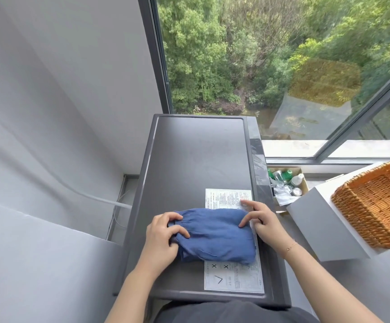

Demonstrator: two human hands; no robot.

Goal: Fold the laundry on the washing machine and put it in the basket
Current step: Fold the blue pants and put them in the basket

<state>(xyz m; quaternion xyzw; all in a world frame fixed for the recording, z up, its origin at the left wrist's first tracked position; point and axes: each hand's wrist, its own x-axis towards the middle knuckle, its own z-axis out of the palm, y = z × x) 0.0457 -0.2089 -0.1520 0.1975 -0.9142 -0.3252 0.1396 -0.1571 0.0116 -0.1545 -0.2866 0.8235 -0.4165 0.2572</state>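
A big window (271,54) fills the far side, with trees outside. Below it the dark grey washer (196,155) runs from near to far, its flat top bare at the far end. To the right, on a white box (317,224), sits the wicker basket (380,206), tilted in this wide view and well apart from the washer.

On the near half of the washer lies the blue cloth (215,231), folded into a thick bundle with its long axis left to right; a gathered, elastic-looking edge points left. It covers the middle of a white label (233,276) stuck to the lid.

The left hand (163,236) rests on the bundle's left end, its grip curled over the gathered edge. The right hand (259,217) is at the right end, fingers loosely bent, thumb and fingertips pressing the cloth; whether it truly pinches is hard to say.

The label shows two X marks, a tick and blocks of print too small to read. A small carton of bottles (287,180) stands beyond the white box.
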